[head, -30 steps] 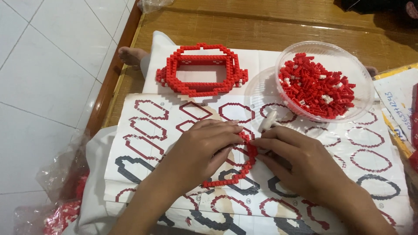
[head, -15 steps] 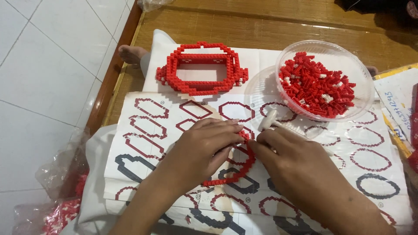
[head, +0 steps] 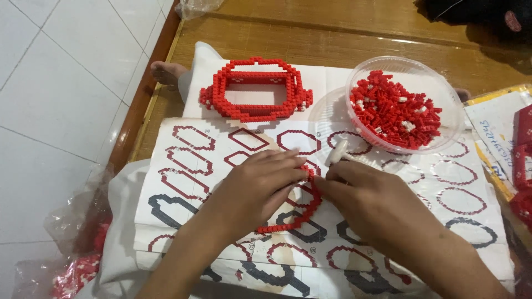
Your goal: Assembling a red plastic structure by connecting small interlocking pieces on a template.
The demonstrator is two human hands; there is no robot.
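A thin curved ring of small red bricks [head: 296,216] lies on a printed instruction sheet [head: 183,166]. My left hand [head: 257,185] lies flat over the ring's left side and presses it down. My right hand [head: 366,202] meets it at the ring's top right, fingertips pinching the bricks there, with a small white tool [head: 336,152] sticking up from its grip. A finished red brick frame [head: 255,88] stands farther back on white paper. A clear plastic bowl [head: 354,91] at the back right holds several loose red bricks.
Wooden boards [head: 332,39] run under the sheets; white floor tiles [head: 61,83] lie to the left. A bare foot [head: 166,72] pokes out at the paper's left edge. A plastic bag with red pieces [head: 72,266] sits bottom left. More red parts [head: 521,160] and papers lie at the right edge.
My right hand has crept slightly left along the ring toward my left hand. The ring and my left hand have stayed put.
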